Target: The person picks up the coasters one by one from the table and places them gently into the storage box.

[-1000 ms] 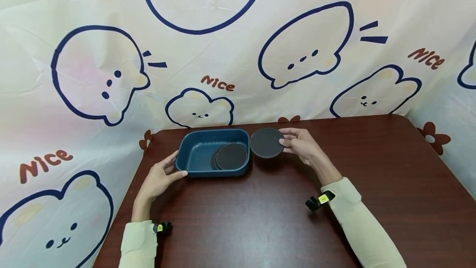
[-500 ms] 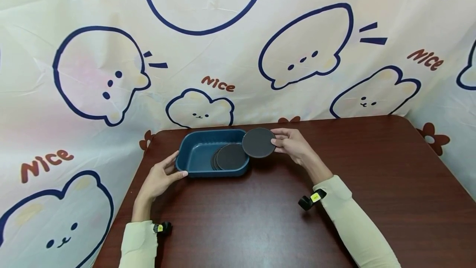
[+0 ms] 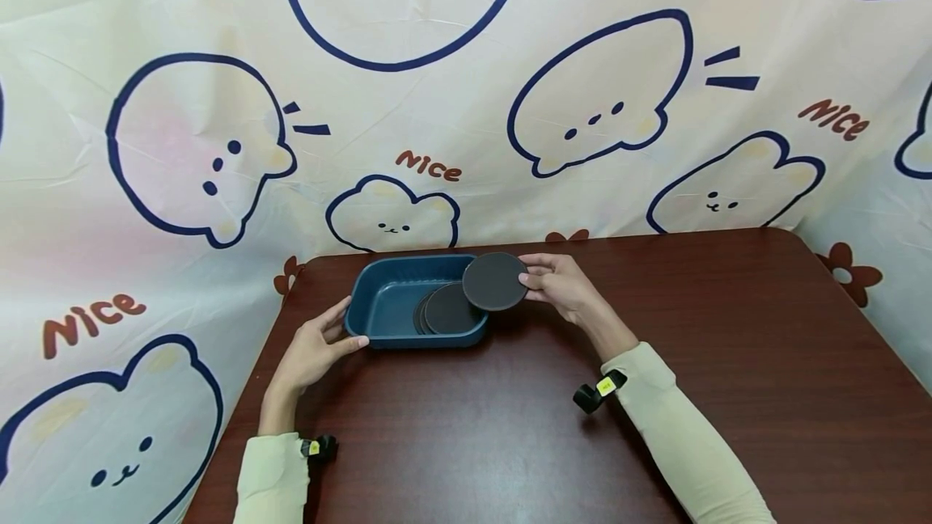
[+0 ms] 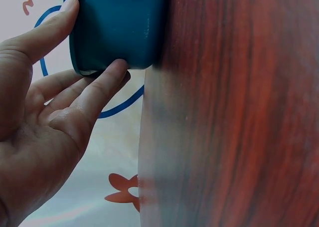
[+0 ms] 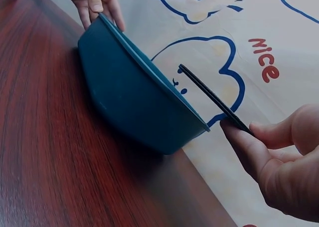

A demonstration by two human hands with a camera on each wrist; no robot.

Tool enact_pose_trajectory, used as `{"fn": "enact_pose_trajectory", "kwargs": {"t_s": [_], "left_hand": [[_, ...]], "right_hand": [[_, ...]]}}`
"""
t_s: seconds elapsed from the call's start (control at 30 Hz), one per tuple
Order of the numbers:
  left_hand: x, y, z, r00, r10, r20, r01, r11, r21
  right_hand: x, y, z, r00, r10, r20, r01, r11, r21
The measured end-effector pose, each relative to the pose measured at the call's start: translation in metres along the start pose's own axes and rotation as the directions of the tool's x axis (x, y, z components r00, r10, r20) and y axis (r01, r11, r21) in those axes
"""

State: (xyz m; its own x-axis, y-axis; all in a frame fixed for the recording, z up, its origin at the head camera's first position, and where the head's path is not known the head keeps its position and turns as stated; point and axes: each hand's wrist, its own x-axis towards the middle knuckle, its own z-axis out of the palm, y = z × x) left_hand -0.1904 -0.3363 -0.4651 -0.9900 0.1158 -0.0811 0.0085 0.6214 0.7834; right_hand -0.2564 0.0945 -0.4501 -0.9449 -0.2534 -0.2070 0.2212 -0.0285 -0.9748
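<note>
A dark blue rectangular plastic basin stands near the table's back edge. Several black round coasters lie overlapped inside its right half. My right hand pinches another black coaster by its right edge, thumb on top and fingers below. In the right wrist view this coaster appears edge-on, thin and tilted, just above the basin's rim and apart from it. At the basin's left end, my left hand holds it between thumb and fingers. The left wrist view shows fingertips on the basin's outer wall.
The brown wooden table reaches toward me and out to the right. A pale cloth with cartoon drawings hangs close behind its back edge and along both sides. Each wrist carries a small black camera.
My right hand has carried the coaster leftward, from beside the basin to over its right rim, where it now covers part of the coasters inside. My left hand and the basin stay put.
</note>
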Motion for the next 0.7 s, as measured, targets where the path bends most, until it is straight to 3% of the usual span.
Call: {"fn": "enact_pose_trajectory", "kwargs": {"t_s": [0.7], "left_hand": [[0.000, 0.001, 0.000, 1.000, 0.010, -0.004, -0.010, 1.000, -0.013]], "right_hand": [[0.010, 0.004, 0.033, 1.000, 0.016, 0.020, -0.016, 1.000, 0.022]]}}
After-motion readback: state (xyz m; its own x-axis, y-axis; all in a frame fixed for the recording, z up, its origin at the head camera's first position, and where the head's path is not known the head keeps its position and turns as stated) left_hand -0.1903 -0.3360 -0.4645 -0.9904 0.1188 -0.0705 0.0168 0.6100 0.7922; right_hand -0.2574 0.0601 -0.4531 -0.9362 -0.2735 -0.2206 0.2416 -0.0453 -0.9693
